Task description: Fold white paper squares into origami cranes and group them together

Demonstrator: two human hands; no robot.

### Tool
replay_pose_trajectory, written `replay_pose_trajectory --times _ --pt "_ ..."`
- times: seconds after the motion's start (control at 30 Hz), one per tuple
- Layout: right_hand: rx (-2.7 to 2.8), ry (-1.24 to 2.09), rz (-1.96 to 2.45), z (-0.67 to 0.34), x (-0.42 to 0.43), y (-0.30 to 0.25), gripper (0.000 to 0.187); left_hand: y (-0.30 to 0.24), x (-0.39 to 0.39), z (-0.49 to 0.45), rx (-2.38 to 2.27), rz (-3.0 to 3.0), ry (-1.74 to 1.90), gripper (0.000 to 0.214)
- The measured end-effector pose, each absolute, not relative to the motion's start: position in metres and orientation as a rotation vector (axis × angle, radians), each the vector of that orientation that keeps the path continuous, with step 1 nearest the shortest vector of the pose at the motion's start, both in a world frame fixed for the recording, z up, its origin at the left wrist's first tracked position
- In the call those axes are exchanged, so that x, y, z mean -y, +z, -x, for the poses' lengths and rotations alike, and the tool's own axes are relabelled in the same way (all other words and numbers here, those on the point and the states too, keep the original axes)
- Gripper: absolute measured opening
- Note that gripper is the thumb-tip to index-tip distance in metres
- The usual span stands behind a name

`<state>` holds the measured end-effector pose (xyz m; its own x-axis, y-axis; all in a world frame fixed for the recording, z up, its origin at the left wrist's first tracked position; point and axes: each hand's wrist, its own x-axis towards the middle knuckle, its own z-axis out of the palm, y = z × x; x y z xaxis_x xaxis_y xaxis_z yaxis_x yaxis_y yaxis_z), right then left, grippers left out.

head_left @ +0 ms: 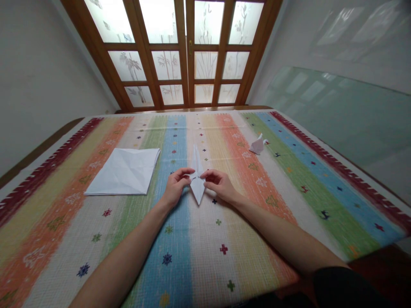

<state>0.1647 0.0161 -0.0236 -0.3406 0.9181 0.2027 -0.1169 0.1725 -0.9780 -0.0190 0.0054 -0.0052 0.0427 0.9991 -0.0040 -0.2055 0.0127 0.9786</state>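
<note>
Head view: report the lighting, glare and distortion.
Head view: backlit, with the frosted door panes blown out to white; pale reflections on the wall panel at right; wide-angle bending along the tablecloth edges; left hand, right hand and folded paper sharp and softly lit.

Left: paper stack (123, 171) near my left hand (175, 186), flat obstacle.
Centre: folded paper (197, 176) fills gap between hands.
Right, far: folded figure (257, 145), well apart from my right hand (220, 184).
Near edge: open tablecloth (192, 256).

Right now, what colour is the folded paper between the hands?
White; the folded paper shows plainly in the head view, against the striped tablecloth.
</note>
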Motion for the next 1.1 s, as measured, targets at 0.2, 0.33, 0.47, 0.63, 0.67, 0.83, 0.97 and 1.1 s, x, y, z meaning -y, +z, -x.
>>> replay_pose_trajectory --times 0.2,0.33,0.47,0.63,0.67,0.83,0.97,1.1 --pt "1.382 1.327 0.883 -0.16 -0.017 -0.023 0.027 -0.005 -0.005 0.013 -1.048 -1.124 1.314 0.036" --pt "1.334 1.327 0.91 -0.158 -0.017 -0.022 0.033 -0.006 -0.004 0.01 -1.052 -1.143 1.33 0.04" --pt "1.347 1.317 0.936 -0.158 -0.016 -0.02 0.033 -0.006 -0.004 0.009 -1.081 -1.146 1.319 0.039" --pt "1.378 1.271 0.958 -0.159 -0.016 -0.021 0.026 -0.008 -0.004 0.01 -1.107 -1.199 1.302 0.028" --pt "1.383 1.261 0.962 -0.16 -0.016 -0.022 0.025 -0.008 -0.003 0.01 -1.113 -1.215 1.291 0.025" --pt "1.355 1.241 0.985 -0.162 -0.019 -0.022 0.019 -0.005 -0.002 0.01 -1.087 -1.206 1.269 0.019" --pt "1.303 1.261 1.002 -0.164 -0.021 -0.019 0.016 -0.004 -0.001 0.009 -1.025 -1.131 1.314 0.028" --pt "1.325 1.306 0.989 -0.165 -0.02 -0.019 0.02 -0.006 -0.002 0.007 -1.024 -1.12 1.316 0.034"
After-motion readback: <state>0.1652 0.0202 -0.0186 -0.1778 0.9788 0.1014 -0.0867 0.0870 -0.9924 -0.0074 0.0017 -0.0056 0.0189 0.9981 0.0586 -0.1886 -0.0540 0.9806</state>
